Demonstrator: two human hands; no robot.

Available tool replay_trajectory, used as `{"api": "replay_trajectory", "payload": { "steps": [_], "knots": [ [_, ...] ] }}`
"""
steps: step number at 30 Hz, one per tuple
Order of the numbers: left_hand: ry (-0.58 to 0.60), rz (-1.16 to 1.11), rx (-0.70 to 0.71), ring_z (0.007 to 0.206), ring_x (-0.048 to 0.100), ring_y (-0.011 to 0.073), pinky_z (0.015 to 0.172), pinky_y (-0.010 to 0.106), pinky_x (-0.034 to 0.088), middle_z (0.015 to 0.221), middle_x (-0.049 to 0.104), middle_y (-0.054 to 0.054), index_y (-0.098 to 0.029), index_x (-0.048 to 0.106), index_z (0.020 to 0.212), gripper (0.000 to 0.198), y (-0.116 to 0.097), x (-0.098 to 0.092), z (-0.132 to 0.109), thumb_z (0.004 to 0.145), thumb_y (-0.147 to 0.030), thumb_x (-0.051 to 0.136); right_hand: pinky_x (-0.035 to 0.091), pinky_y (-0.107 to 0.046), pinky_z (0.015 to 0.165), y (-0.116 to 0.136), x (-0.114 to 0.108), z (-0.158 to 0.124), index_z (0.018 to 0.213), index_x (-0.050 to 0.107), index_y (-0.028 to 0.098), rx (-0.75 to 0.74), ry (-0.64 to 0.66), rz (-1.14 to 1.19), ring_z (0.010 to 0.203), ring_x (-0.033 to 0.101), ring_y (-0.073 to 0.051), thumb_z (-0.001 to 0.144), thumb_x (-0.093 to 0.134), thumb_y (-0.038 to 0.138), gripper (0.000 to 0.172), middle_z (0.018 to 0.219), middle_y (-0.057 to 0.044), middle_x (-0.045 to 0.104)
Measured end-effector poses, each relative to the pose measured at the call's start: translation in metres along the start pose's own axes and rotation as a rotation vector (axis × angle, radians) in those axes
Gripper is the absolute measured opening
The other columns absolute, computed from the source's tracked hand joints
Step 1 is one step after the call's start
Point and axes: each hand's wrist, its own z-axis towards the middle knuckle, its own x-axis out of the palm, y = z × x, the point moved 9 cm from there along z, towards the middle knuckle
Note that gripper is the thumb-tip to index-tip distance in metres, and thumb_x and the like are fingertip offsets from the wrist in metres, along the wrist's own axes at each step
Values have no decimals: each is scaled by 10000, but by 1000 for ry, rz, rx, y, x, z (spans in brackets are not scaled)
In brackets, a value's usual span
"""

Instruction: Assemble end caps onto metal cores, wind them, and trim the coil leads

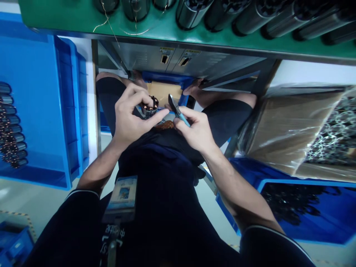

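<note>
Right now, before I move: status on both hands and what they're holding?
Left hand pinching wound metal core. Right hand gripping blue-handled diagonal cutters. Cutter tips beside core, apart.

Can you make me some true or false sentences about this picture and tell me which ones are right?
1. The person's right hand holds steel side cutters with blue handles. True.
2. The person's left hand holds a yellow rubber ball. False: it holds a small round dark part wound with copper wire.
3. A blue plastic bin on the left holds metal cylinders with copper wire. True.
4. Wooden spoons lie on the green painted shelf. False: rows of dark metal cylinders lie there.
</note>
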Motion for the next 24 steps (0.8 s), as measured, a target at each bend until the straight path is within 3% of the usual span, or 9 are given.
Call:
{"api": "replay_trajectory", "payload": {
  "steps": [3, 5, 7, 11, 18, 22, 24],
  "knots": [
    [69, -289, -162, 961, 832, 193, 860, 350, 717, 1088, 790, 38, -278, 665, 1090, 509, 28, 15, -6, 1206, -769, 728, 699, -524, 1017, 0, -12, 2, 1483, 913, 302, -159, -61, -121, 963, 743, -303, 1049, 794, 432, 469, 1164, -88, 845],
    [104, -417, -269, 974, 901, 196, 826, 324, 727, 1111, 834, 33, -282, 671, 1133, 544, 34, 23, -11, 1230, -817, 665, 711, -568, 996, 8, -22, -6, 1619, 872, 332, -275, -133, -272, 972, 735, -332, 1047, 818, 437, 583, 1115, -99, 808],
    [126, -520, -334, 1002, 940, 210, 840, 330, 758, 1102, 861, 24, -283, 713, 1133, 549, 29, 29, -12, 1211, -826, 705, 726, -612, 1006, 18, -31, -17, 1687, 843, 363, -349, -213, -404, 1015, 744, -365, 1059, 855, 474, 638, 1070, -110, 765],
    [153, -733, -405, 944, 919, 184, 862, 338, 795, 1037, 867, -1, -281, 798, 1095, 476, 7, 40, -8, 1146, -750, 858, 725, -678, 1136, 36, -40, -31, 1703, 824, 428, -416, -295, -553, 1172, 765, -411, 1100, 869, 541, 615, 1169, -142, 751],
    [157, -855, -452, 822, 815, 140, 783, 307, 730, 960, 822, -23, -249, 847, 983, 528, -14, 49, -4, 1067, -751, 987, 729, -624, 1138, 36, -43, -37, 1848, 603, 667, -394, -271, -539, 1303, 791, -417, 1188, 808, 538, 703, 1298, -104, 706],
    [151, -1024, -534, 795, 772, 114, 742, 244, 662, 904, 795, -30, -234, 883, 962, 454, -14, 55, -8, 1009, -629, 1101, 725, -551, 1071, 37, -42, -42, 1862, 561, 719, -490, -301, -496, 1204, 810, -363, 1213, 805, 499, 728, 1227, -82, 682],
    [138, -1035, -547, 768, 738, 103, 708, 233, 631, 887, 779, -35, -240, 892, 953, 453, -11, 55, -10, 984, -630, 1123, 724, -551, 1046, 36, -41, -43, 1872, 560, 702, -497, -299, -481, 1186, 807, -366, 1216, 796, 589, 707, 1200, -81, 675]
  ]
}}
